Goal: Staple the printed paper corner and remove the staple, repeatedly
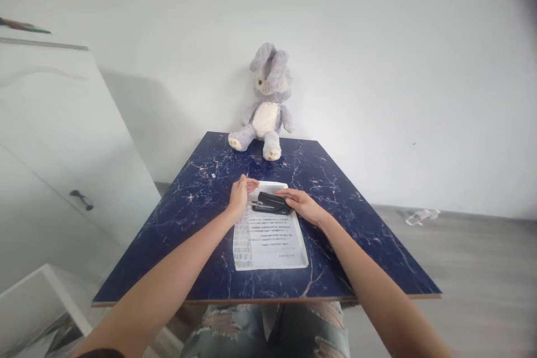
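Note:
Printed white paper (272, 246) lies on the dark blue marbled table (348, 235), its lower edge toward me. On the upper part of the paper sits a black stapler (272, 203), its jaws pointing left and apart. My left hand (242, 193) is at the paper's upper left edge, left of the stapler, fingers stretched out and holding nothing that I can see. At the stapler's right end is my right hand (300, 203), its fingers extended over the top and touching it without wrapping round it.
A grey plush rabbit (267, 106) sits at the table's far edge against the wall. White cabinet (62, 134) stands to the left. A clear plastic item (422, 216) lies on the floor at right. A white-framed object (59, 296) is at lower left.

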A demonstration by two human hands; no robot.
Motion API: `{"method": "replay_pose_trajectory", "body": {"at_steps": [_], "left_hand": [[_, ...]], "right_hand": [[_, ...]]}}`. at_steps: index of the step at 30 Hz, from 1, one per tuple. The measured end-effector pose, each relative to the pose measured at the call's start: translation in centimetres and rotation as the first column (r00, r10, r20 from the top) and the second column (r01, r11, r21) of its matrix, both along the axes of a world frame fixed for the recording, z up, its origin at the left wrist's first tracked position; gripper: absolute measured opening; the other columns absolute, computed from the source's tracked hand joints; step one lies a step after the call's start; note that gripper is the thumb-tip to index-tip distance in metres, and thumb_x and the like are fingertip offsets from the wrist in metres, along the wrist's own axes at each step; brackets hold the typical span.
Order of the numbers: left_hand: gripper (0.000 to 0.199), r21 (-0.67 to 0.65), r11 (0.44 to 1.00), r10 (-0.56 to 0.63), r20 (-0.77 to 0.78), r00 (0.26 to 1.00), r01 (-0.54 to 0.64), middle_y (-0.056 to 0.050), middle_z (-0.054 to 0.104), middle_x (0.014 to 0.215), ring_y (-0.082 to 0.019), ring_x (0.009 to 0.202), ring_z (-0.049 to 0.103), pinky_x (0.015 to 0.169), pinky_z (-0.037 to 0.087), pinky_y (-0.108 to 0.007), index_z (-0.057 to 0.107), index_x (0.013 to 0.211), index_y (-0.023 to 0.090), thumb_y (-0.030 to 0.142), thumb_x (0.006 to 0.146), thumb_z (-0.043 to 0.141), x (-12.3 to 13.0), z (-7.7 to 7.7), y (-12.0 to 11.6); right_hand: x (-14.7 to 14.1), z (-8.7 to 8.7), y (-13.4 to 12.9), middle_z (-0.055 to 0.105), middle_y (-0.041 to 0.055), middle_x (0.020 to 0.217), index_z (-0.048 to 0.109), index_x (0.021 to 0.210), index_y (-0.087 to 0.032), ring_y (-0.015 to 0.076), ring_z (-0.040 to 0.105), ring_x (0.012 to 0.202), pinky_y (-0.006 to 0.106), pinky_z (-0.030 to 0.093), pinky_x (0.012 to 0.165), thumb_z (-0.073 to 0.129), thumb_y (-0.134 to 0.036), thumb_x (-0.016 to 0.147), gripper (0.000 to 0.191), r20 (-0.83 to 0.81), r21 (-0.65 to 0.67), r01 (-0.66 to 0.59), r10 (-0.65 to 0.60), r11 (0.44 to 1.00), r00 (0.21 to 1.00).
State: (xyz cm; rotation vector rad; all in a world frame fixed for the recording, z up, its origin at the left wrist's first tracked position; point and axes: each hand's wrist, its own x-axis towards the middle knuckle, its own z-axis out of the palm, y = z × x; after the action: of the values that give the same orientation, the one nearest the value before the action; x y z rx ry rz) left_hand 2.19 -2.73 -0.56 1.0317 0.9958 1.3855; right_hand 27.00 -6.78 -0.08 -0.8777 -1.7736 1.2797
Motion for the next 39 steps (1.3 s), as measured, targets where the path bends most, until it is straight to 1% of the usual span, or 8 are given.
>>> {"method": "replay_pose_trajectory", "body": {"at_steps": [8,11,15,20,26,31,35,39], "left_hand": [[0.062,0.014,1.000,-0.022,0.027,0.999,0.021,-0.016,0.078,0.095,-0.026,0.094,0.075,0.098,0.055,-0.041,0.074,0.081,0.014,0.070,0.096,0.048,-0.2,0.0,0.3],[0.054,-0.054,0.998,-0.009,0.138,0.990,0.016,-0.016,0.078,0.103,-0.024,0.097,0.075,0.098,0.055,-0.040,0.071,0.088,0.015,0.064,0.099,0.050,-0.4,0.1,0.6],[0.038,-0.203,0.946,-0.170,0.347,0.922,0.251,-0.014,0.077,0.103,-0.023,0.094,0.075,0.090,0.058,-0.038,0.067,0.093,0.016,0.051,0.102,0.055,-0.5,0.4,0.7],[0.014,-0.199,0.926,-0.253,0.298,0.920,0.319,-0.012,0.078,0.093,-0.020,0.086,0.075,0.086,0.058,-0.035,0.069,0.100,0.014,0.023,0.091,0.074,-0.4,0.1,0.4],[0.019,-0.176,0.962,-0.176,0.194,0.965,0.211,-0.012,0.078,0.088,-0.020,0.086,0.076,0.098,0.058,-0.039,0.071,0.097,0.010,0.018,0.084,0.082,-0.2,0.0,0.2],[0.017,-0.026,0.998,0.065,0.039,0.997,-0.064,-0.010,0.077,0.082,-0.022,0.078,0.077,0.090,0.062,-0.044,0.071,0.095,0.011,0.026,0.088,0.076,-1.0,0.6,0.5],[0.023,0.224,0.944,0.273,-0.128,0.953,-0.241,-0.010,0.078,0.093,-0.021,0.082,0.077,0.085,0.064,-0.040,0.072,0.099,0.014,0.036,0.093,0.067,-2.0,1.0,0.9],[0.027,0.472,0.848,0.354,-0.170,0.920,-0.239,-0.011,0.078,0.105,-0.021,0.091,0.078,0.092,0.063,-0.038,0.070,0.110,0.017,0.039,0.096,0.066,-2.2,1.7,0.2]], "right_hand": [[-2.1,1.3,-1.2,0.078,0.0058,0.111,0.073,0.124,-0.020,0.0272,0.074,0.098,0.041,0.058,0.096,0.076,-0.037,0.086,0.042,0.369,0.336,0.013,-0.144,0.942,0.918],[-2.3,1.3,-1.3,0.076,0.0070,0.124,0.072,0.129,-0.023,0.0284,0.072,0.114,0.044,0.055,0.104,0.065,-0.025,0.093,0.036,0.320,0.576,0.100,-0.336,0.812,0.886],[-2.1,1.3,-1.4,0.068,0.0091,0.140,0.068,0.136,-0.023,0.0281,0.055,0.141,0.054,0.042,0.121,0.048,-0.013,0.103,0.040,0.304,0.819,0.026,-0.473,0.573,0.827],[-2.4,1.6,-1.7,0.068,0.0096,0.141,0.065,0.140,-0.022,0.0276,0.054,0.143,0.054,0.044,0.121,0.044,-0.013,0.107,0.040,0.424,0.854,-0.140,-0.516,0.500,0.745],[-2.9,1.2,-1.7,0.070,0.0091,0.137,0.065,0.139,-0.024,0.0287,0.057,0.138,0.055,0.046,0.118,0.046,-0.006,0.101,0.046,0.385,0.861,-0.095,-0.519,0.499,0.763],[-2.8,0.6,-1.3,0.075,0.0106,0.122,0.073,0.127,-0.022,0.0297,0.067,0.117,0.049,0.056,0.104,0.052,-0.002,0.083,0.052,0.195,0.807,0.254,-0.646,0.534,0.738],[-2.4,1.0,-1.3,0.078,0.0084,0.108,0.078,0.114,-0.019,0.0290,0.072,0.099,0.044,0.059,0.092,0.065,-0.012,0.079,0.038,0.218,0.615,0.388,-0.621,0.687,0.753],[-2.4,1.5,-1.5,0.080,0.0049,0.094,0.080,0.107,-0.016,0.0254,0.073,0.083,0.037,0.058,0.081,0.082,-0.024,0.071,0.037,0.249,0.320,0.310,-0.395,0.895,0.884]]}}
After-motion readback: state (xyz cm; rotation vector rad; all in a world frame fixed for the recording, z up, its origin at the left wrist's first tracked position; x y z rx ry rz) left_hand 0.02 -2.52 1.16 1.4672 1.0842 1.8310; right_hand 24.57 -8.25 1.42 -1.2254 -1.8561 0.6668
